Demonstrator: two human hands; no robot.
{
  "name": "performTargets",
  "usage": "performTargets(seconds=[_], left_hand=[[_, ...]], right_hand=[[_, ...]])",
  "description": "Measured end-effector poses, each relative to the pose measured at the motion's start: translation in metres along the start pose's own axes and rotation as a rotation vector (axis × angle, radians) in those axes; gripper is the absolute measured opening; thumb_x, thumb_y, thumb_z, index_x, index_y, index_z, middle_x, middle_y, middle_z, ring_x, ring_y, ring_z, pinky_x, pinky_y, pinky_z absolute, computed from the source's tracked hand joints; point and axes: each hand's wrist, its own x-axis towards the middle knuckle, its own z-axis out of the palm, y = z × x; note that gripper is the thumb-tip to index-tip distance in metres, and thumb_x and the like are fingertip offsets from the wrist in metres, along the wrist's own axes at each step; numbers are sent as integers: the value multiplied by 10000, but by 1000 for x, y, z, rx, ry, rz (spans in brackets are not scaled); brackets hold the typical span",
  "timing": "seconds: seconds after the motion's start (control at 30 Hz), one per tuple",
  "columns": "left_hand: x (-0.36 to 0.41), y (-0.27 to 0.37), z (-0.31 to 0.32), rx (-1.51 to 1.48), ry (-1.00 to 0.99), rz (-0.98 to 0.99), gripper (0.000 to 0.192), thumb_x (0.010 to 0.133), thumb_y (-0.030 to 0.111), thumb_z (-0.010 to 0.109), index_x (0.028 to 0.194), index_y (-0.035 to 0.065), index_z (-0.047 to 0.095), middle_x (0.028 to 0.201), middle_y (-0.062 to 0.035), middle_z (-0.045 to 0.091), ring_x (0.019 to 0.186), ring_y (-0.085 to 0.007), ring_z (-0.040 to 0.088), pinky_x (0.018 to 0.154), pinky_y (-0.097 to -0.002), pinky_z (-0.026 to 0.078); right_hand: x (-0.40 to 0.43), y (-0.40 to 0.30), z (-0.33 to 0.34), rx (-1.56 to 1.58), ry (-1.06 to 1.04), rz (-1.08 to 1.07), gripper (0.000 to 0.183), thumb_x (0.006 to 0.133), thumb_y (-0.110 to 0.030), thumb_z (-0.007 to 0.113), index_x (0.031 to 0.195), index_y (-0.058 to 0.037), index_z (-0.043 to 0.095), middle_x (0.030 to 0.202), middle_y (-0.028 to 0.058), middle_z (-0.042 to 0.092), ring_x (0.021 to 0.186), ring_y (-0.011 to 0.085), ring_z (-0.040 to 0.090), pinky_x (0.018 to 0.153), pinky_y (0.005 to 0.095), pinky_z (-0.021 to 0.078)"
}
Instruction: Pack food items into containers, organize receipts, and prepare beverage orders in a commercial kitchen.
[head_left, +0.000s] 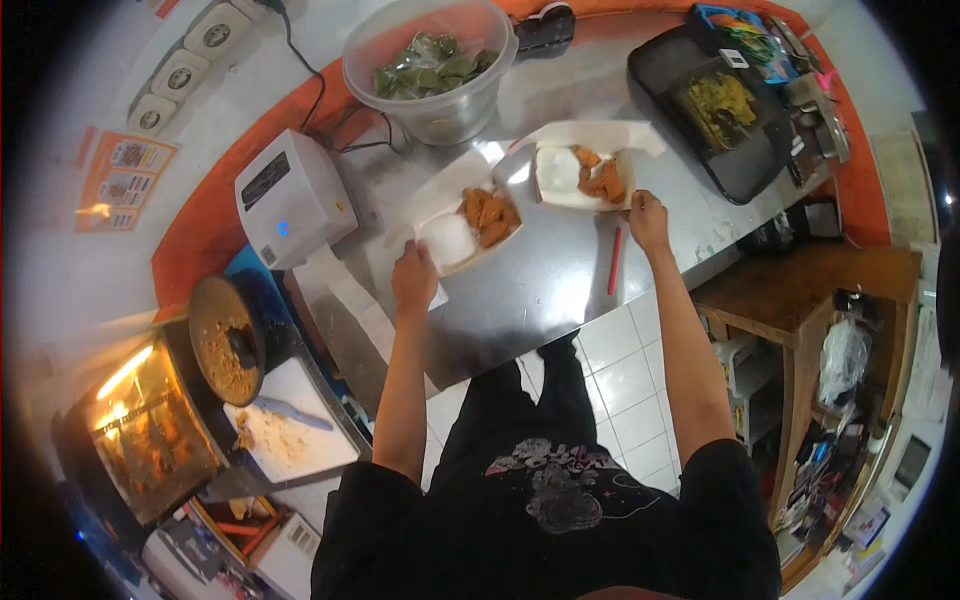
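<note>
Two paper food boxes lie with their lids raised on the steel counter (536, 277). My left hand (415, 277) grips the near-left edge of the left food box (480, 264). White rice (448, 238) fills one side of that box, and orange-brown fried pieces (489, 217) sit beside it. At the near-right corner of the right food box (574, 206), my right hand (648, 217) pinches the rim. This box also has rice (557, 169) on the left and fried pieces (602, 180) on the right. Below my right hand lies a red pen-like stick (615, 261).
A white label printer (296, 199) feeds a paper strip (349, 292) along the left. Behind stands a clear plastic tub (442, 112) of leaf-wrapped parcels. A black tray (750, 169) holds yellow-green food. At lower left are a stone mortar (201, 311), a cutting board (322, 450) with a knife (292, 412), and a lit glass case (150, 435).
</note>
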Motion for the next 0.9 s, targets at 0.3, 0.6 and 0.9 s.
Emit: performTargets(seconds=[0.3, 0.6, 0.9], left_hand=[[-93, -10, 37, -1007, -188, 97, 457, 773, -82, 512, 1197, 37, 392, 1229, -140, 493, 1159, -242, 507, 964, -374, 431], [-95, 41, 103, -491, -213, 308, 312, 829, -45, 625, 1134, -17, 562, 1023, -105, 562, 943, -218, 614, 740, -318, 543], [-98, 69, 87, -639, -155, 339, 647, 705, 2, 765, 1303, 41, 522, 1362, -191, 350, 1045, -351, 580, 826, -377, 544]], right_hand=[[-84, 24, 6, -255, -315, 53, 184, 884, -179, 577, 880, 3, 549, 824, 242, 651, 762, 381, 658, 674, 431, 512], [-93, 5, -32, 464, -651, -23, 159, 936, -87, 560, 1054, 4, 617, 742, 31, 599, 698, 110, 587, 618, 241, 470], [-119, -57, -13, 824, -725, 168, 238, 1004, -281, 484, 937, -55, 519, 682, 3, 525, 602, 79, 484, 563, 234, 416]])
